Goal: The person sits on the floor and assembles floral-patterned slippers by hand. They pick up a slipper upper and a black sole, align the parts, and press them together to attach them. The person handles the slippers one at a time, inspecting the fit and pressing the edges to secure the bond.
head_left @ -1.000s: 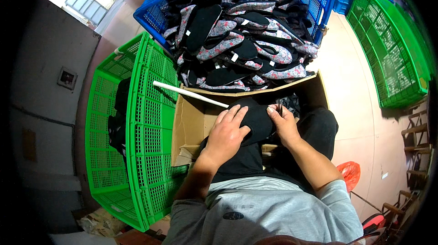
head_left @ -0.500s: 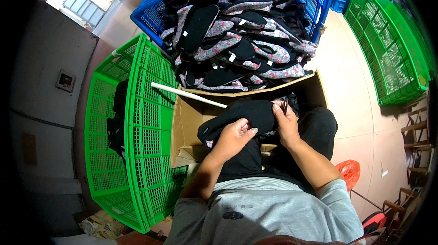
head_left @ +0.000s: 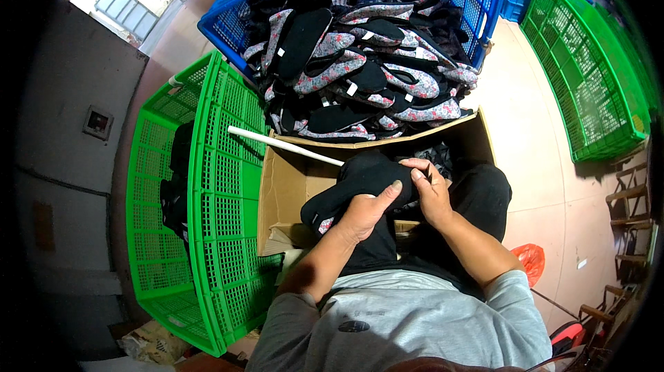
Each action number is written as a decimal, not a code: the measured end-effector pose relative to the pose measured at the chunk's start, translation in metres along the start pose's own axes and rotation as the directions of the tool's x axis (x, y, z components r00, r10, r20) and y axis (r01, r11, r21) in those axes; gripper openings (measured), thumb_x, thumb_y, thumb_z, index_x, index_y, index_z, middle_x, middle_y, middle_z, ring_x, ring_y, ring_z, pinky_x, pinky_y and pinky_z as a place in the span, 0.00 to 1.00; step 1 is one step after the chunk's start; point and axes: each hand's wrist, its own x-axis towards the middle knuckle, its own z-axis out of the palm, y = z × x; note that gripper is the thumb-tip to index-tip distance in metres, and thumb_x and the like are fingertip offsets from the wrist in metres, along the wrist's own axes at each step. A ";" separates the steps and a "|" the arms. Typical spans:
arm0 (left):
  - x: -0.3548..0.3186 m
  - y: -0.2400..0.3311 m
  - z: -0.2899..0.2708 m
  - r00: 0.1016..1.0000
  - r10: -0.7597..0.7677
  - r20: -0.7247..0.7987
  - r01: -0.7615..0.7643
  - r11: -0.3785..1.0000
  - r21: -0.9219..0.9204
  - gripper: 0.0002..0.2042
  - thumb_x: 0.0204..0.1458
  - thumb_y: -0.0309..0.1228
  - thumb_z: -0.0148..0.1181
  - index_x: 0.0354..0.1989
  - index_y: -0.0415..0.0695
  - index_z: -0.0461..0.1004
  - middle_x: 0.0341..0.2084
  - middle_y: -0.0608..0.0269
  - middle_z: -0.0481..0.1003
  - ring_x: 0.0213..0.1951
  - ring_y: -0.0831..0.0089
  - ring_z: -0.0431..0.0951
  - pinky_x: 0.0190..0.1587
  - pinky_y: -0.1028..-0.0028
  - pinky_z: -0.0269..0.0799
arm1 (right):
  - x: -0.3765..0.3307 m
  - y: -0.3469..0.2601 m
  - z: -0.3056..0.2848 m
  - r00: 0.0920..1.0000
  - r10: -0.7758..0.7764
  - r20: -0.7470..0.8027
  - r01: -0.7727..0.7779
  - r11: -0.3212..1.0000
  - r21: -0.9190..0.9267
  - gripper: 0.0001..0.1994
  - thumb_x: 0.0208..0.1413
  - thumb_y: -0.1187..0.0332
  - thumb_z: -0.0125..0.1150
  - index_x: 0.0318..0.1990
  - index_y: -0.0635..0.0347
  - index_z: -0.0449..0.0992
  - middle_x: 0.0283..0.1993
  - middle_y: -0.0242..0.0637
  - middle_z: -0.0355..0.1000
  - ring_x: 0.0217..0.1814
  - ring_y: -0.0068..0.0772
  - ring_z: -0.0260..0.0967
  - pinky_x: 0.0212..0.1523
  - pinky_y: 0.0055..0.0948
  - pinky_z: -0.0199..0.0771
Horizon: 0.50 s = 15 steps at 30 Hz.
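Observation:
A black cloth slipper [head_left: 366,182], sole up, lies across my lap above an open cardboard box [head_left: 287,182]. Flowered fabric shows at its left end. My left hand [head_left: 370,213] grips its near edge, thumb on top and fingers hidden underneath. At the slipper's right end, my right hand [head_left: 429,188] is closed with the index finger and thumb at the edge. A small dark pointed tool, perhaps thread snips, shows beside its fingers; its kind is unclear. A white rod [head_left: 283,145] slants from the box's left side toward the slipper.
Ahead, a blue crate [head_left: 491,8] overflows with black and flowered slippers [head_left: 332,71]. A green crate [head_left: 232,227] stands close on my left, with dark items inside. Another green crate [head_left: 581,67] stands at far right. A red plastic bag [head_left: 529,261] lies near my right elbow.
My left thumb has shifted up and right onto the slipper, and the slipper has tilted slightly. My right index finger has stretched left along its edge.

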 end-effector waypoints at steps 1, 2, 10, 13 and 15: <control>-0.001 0.000 -0.002 1.000 -0.006 0.007 0.006 1.000 -0.023 0.18 0.62 0.34 0.60 0.55 0.35 0.73 0.50 0.63 0.75 0.51 0.75 0.73 0.58 0.75 0.67 | -0.001 -0.002 0.000 1.000 -0.005 0.011 0.005 1.000 -0.004 0.13 0.65 0.68 0.50 0.52 0.64 0.75 0.51 0.38 0.74 0.53 0.27 0.69 0.58 0.26 0.65; -0.002 0.003 -0.003 1.000 -0.013 0.013 0.014 0.999 -0.044 0.18 0.62 0.34 0.59 0.55 0.35 0.72 0.51 0.62 0.75 0.51 0.74 0.73 0.58 0.75 0.67 | -0.001 -0.003 0.000 0.999 -0.030 0.031 0.029 0.999 0.027 0.14 0.65 0.68 0.49 0.52 0.65 0.74 0.53 0.41 0.74 0.56 0.30 0.69 0.60 0.29 0.64; -0.017 0.003 0.006 0.997 -0.023 0.067 0.029 0.996 -0.090 0.19 0.64 0.35 0.56 0.58 0.34 0.70 0.54 0.59 0.73 0.55 0.73 0.71 0.62 0.73 0.64 | -0.002 -0.005 -0.007 0.978 -0.181 0.106 0.157 0.967 0.202 0.14 0.65 0.67 0.49 0.52 0.66 0.73 0.56 0.44 0.74 0.57 0.32 0.69 0.61 0.31 0.65; -0.016 0.005 0.012 0.997 -0.034 0.075 0.047 0.981 -0.187 0.20 0.64 0.36 0.55 0.58 0.34 0.70 0.54 0.59 0.73 0.56 0.72 0.72 0.62 0.72 0.65 | -0.004 -0.007 -0.008 0.976 -0.196 0.099 0.173 0.963 0.206 0.16 0.66 0.64 0.50 0.52 0.67 0.73 0.56 0.44 0.74 0.57 0.33 0.69 0.62 0.32 0.64; -0.014 0.004 0.011 0.997 -0.057 0.058 0.071 0.958 -0.276 0.20 0.65 0.36 0.53 0.59 0.35 0.69 0.55 0.59 0.72 0.56 0.71 0.72 0.62 0.71 0.66 | -0.004 -0.007 -0.009 0.973 -0.210 0.091 0.190 0.963 0.192 0.17 0.66 0.62 0.50 0.53 0.67 0.73 0.56 0.45 0.73 0.58 0.34 0.69 0.62 0.34 0.63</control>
